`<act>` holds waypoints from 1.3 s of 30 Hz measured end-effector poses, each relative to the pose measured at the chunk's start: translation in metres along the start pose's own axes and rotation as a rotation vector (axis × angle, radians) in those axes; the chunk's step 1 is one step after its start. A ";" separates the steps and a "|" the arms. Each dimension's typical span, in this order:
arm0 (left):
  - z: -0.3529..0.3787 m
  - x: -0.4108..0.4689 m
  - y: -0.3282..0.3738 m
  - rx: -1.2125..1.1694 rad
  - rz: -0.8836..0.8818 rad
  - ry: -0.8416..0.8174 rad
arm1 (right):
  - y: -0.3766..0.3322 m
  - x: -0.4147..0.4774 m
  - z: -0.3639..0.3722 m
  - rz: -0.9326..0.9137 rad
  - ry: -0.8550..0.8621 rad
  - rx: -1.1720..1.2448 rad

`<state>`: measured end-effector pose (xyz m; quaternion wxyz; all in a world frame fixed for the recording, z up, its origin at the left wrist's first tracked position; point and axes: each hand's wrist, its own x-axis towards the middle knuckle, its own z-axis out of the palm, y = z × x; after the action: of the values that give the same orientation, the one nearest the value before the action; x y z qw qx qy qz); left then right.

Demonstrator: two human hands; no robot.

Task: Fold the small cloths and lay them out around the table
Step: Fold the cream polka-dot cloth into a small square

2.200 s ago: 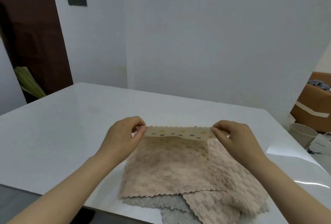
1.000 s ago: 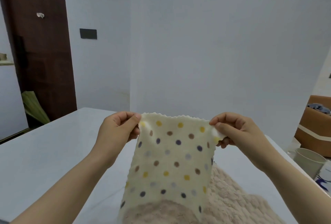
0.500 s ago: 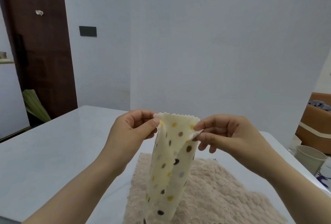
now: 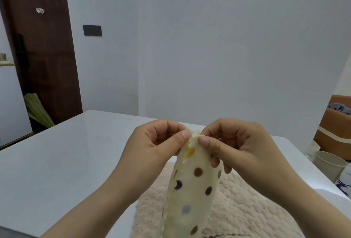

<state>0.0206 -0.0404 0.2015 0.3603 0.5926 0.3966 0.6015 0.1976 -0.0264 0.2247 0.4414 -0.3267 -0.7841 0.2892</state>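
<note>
Right now the left grip (image 4: 157,146) and the right grip (image 4: 241,146) meet above the bench (image 4: 66,161). Each pinches a top corner of the cream spotted cloth (image 4: 191,190) between thumb and curled fingers, and the thumb tips nearly touch. The cloth hangs from them, doubled lengthwise into a narrow strip. Its brown, navy, grey and yellow dots face outward, and its lower end runs out of view at the bottom. Beneath it, by the near edge of the bench, a fluffy beige cloth (image 4: 237,213) lies spread flat. Past the right edge of the bench stands a pale cup (image 4: 326,163), with a brown box (image 4: 336,131) farther back. A dark wooden door (image 4: 41,57) stands beyond the far left corner
</note>
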 end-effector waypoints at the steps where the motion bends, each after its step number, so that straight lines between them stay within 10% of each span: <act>1: 0.001 -0.002 0.001 0.001 0.007 -0.002 | 0.000 -0.001 0.000 0.003 0.008 0.013; 39: 0.003 -0.010 0.000 -0.034 0.091 0.047 | 0.004 -0.001 0.008 0.026 0.027 -0.018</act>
<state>0.0240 -0.0494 0.1972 0.3330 0.5895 0.3672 0.6378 0.1921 -0.0263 0.2175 0.4451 -0.3447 -0.7763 0.2834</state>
